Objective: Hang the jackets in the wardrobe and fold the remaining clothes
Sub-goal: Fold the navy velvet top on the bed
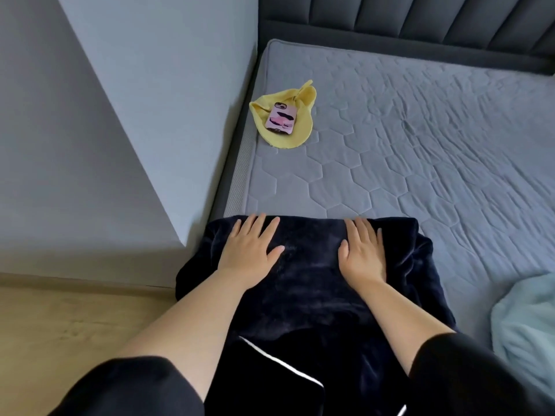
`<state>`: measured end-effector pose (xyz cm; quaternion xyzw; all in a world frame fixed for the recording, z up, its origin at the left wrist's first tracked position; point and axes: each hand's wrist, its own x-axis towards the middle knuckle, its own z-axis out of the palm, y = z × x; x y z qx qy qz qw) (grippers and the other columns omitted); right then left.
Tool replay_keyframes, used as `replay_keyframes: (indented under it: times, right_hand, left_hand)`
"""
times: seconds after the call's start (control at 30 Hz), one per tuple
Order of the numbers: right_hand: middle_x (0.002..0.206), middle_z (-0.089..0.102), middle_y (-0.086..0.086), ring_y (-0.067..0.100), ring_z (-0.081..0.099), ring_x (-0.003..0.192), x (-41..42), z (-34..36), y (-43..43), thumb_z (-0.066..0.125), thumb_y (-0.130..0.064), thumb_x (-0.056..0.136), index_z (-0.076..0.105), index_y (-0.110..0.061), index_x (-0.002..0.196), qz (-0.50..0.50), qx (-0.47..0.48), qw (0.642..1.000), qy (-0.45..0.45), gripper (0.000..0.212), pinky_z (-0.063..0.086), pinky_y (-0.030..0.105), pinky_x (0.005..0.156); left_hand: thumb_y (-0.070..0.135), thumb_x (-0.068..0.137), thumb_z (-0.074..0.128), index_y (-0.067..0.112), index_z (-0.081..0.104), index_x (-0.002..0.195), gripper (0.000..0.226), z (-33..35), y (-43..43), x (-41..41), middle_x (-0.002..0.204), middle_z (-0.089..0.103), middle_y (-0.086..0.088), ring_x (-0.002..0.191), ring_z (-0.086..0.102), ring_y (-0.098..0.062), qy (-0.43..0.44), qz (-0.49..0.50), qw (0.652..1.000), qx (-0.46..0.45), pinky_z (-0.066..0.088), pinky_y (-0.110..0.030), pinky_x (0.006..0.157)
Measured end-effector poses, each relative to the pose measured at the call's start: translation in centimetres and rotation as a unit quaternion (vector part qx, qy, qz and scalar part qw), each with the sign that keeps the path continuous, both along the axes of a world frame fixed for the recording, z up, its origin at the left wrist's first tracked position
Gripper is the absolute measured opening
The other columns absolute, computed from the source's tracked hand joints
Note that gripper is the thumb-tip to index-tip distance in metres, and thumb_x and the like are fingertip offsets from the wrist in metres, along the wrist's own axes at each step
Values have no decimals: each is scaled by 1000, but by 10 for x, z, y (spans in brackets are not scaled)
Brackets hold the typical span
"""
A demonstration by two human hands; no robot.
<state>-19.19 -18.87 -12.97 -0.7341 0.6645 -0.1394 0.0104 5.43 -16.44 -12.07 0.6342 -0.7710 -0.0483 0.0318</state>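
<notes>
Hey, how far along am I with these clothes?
The dark navy garment looks folded into a block on the mattress. The left hand and right hand press flat on it. Remaining: the light blue garment lies bunched at the right edge, the yellow cloth crumpled under a phone. No wardrobe or jackets show, so hanging can't be judged.

Dark navy plush garment (pixel 309 283), folded on the mattress (pixel 420 145)
Soft, velvety, roughly rectangular, it lies flat at the near left corner with its left side spilling over the edge. A fluffy pale blue garment (pixel 528 334) sits bunched up near it on the right.
</notes>
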Motion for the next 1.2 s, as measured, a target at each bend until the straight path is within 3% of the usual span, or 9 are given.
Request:
replay_keyframes:
  times: [0.2, 0.3, 0.37, 0.47, 0.63, 0.73, 0.93, 1.1, 1.2]
  right_hand:
    - [155, 22, 5, 19, 11, 145, -5, 28, -30, 44, -18, 84, 23, -15, 148, 73, 212, 974, 23, 67, -4, 44, 117]
    - [135, 44, 3, 24, 31, 134, -11, 62, -46, 54, -17, 75, 35, -21, 138, 114, 277, 952, 68, 66, 2, 50, 115]
    - [110, 54, 0, 25, 47, 117, -10, 81, -47, 55, -13, 74, 46, -23, 118, 138, 284, 940, 129, 47, 21, 45, 107]
    - [103, 60, 2, 26, 57, 99, -1, 101, -38, 55, -14, 78, 51, -21, 105, 160, 264, 927, 215, 28, 37, 32, 81]
    - [95, 61, 4, 25, 52, 80, 3, 143, -26, 50, -8, 77, 46, -19, 87, 149, 156, 942, 257, 15, 35, 30, 68]
    - [85, 58, 4, 23, 45, 70, 5, 175, -27, 54, -4, 72, 41, -18, 81, 153, 25, 954, 256, 21, 30, 30, 70]
    - [80, 52, 7, 32, 51, 81, 10, 206, -6, 56, 5, 65, 38, -14, 78, 142, -163, 958, 189, 29, 27, 34, 70]
    - [75, 59, 15, 36, 56, 72, -26, 161, 68, 70, 5, 50, 57, -2, 81, 141, -158, 964, 161, 35, 43, 41, 67]
    - [65, 53, 10, 32, 53, 59, -44, 123, 123, 81, -8, 39, 56, -5, 73, 193, -129, 957, 172, 42, 41, 37, 56]
  left_hand:
    - [57, 92, 45, 27, 0, 152, 81, 30, -33, 14, 159, 14, -2, 145, 13, -22, 41, -30, 982, 183, 6, -44, 117]
    - [49, 81, 67, 26, 3, 152, 99, 58, -46, 21, 155, 27, -3, 141, 26, -25, -5, -24, 968, 250, 4, -50, 115]
    - [38, 76, 74, 25, 25, 146, 86, 75, -43, 24, 142, 46, -2, 131, 41, -26, -44, -22, 960, 275, 11, -52, 115]
    - [19, 76, 69, 20, 49, 115, 44, 95, -28, 20, 108, 59, 0, 95, 56, -22, -76, -29, 964, 254, 48, -39, 87]
    - [7, 80, 50, 17, 50, 94, 17, 125, -5, 13, 79, 48, 4, 71, 48, -19, -107, -24, 991, 71, 34, -29, 57]
    - [3, 80, 52, 16, 44, 94, 20, 147, 2, 16, 90, 55, -2, 75, 49, -21, -101, 5, 994, -35, 29, -29, 55]
    - [-1, 77, 62, 12, 47, 110, 38, 180, 27, 18, 101, 55, -8, 91, 52, -28, -106, 88, 970, -201, 27, -34, 63]
    - [6, 72, 67, 16, 48, 108, 43, 142, 97, -6, 100, 56, -3, 89, 54, -24, -112, 8, 978, -174, 30, -32, 65]
    - [7, 73, 64, 18, 47, 109, 42, 107, 147, -17, 100, 57, -3, 92, 56, -26, -101, -42, 991, -81, 31, -34, 66]
